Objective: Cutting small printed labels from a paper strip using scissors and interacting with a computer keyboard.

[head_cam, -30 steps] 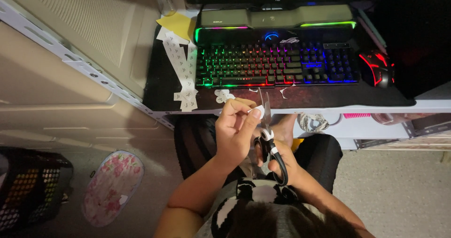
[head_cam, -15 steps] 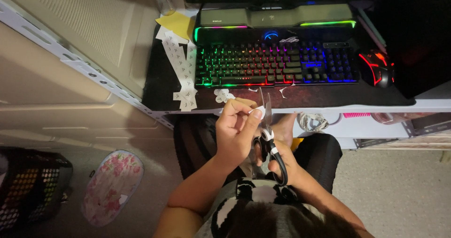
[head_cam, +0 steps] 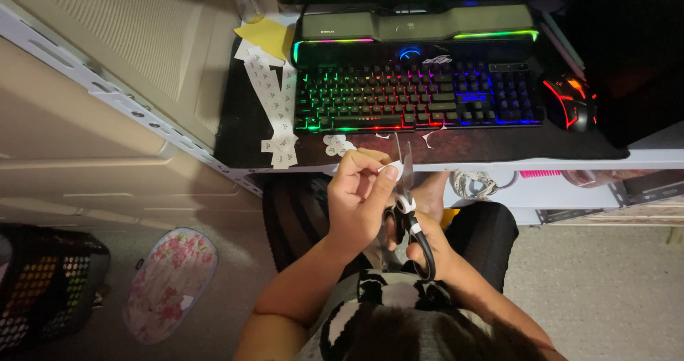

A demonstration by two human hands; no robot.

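My left hand (head_cam: 360,197) pinches a small white paper piece (head_cam: 391,169) just below the desk's front edge. The blades of black-handled scissors (head_cam: 410,211) point up beside that paper. My right hand (head_cam: 434,247) grips the scissor handles close to my lap. A strip of white paper cut-outs (head_cam: 274,108) lies on the dark desk mat, left of a rainbow-lit keyboard (head_cam: 417,94). A few loose white cut pieces (head_cam: 336,145) rest near the desk edge above my hands.
A black mouse with red lights (head_cam: 570,101) sits right of the keyboard. A long speaker bar (head_cam: 417,28) stands under the monitor. Yellow paper (head_cam: 267,33) lies at the desk's back left. On the floor are a floral mat (head_cam: 169,283) and a black mesh basket (head_cam: 43,283).
My hands have barely shifted; the left hand still holds the paper against the scissors, with only slight finger movement.
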